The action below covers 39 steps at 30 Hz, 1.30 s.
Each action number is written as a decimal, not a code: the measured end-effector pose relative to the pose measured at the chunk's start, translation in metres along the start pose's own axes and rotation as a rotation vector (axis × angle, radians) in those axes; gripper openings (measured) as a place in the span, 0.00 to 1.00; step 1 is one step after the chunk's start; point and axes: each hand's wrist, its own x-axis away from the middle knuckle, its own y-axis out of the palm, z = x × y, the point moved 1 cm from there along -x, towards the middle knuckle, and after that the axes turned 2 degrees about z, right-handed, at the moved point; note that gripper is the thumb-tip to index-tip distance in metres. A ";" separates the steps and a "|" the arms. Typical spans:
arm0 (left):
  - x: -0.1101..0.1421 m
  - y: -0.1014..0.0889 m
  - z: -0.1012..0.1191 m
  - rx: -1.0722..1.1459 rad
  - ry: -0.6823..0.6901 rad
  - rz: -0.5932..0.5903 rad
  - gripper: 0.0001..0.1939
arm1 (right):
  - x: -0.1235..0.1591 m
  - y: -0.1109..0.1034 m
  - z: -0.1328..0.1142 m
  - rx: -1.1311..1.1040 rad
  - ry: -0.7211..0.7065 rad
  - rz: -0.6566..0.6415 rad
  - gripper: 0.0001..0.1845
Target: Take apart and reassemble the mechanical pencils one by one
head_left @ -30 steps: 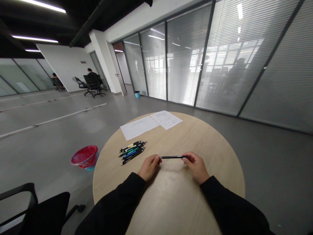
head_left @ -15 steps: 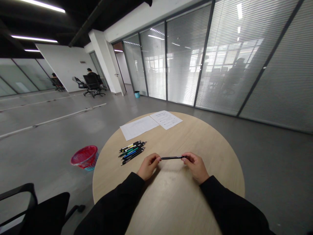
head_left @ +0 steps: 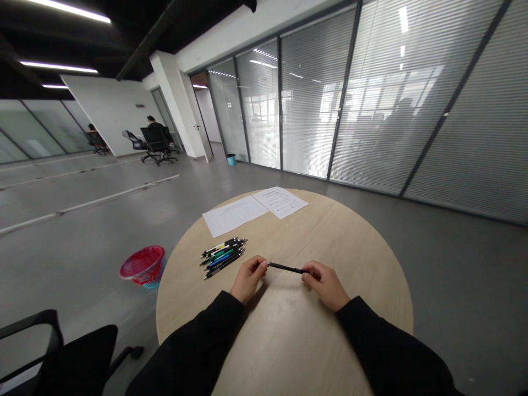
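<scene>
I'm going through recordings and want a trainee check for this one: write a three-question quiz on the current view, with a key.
1. True or false: the left hand and the right hand have their fingers at opposite ends of one dark pen.
2. Which things lie in a pile on the table, nearer the left hand than the right? A) cups B) pens C) scissors
3. How many paper sheets lie toward the table's far edge?

Key: 1. True. 2. B. 3. Two.
</scene>
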 end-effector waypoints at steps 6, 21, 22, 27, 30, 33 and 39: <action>-0.001 0.005 -0.002 0.186 -0.045 0.014 0.18 | 0.006 0.007 -0.011 0.139 -0.083 -0.167 0.05; 0.004 0.025 0.008 0.307 -0.041 0.058 0.15 | 0.019 0.023 -0.032 0.246 -0.227 -0.290 0.30; 0.004 0.026 0.009 0.290 -0.032 0.075 0.15 | 0.020 0.024 -0.034 0.273 -0.273 -0.293 0.29; 0.003 0.027 0.014 0.236 -0.011 0.097 0.14 | 0.024 0.026 -0.039 0.451 -0.485 -0.344 0.24; 0.003 0.028 0.015 0.225 -0.006 0.089 0.13 | 0.026 0.027 -0.041 0.515 -0.519 -0.361 0.24; 0.003 0.029 0.014 0.211 -0.003 0.069 0.14 | 0.027 0.029 -0.042 0.559 -0.527 -0.360 0.22; 0.005 0.032 0.019 0.225 0.000 0.028 0.14 | 0.029 0.032 -0.041 0.586 -0.579 -0.339 0.19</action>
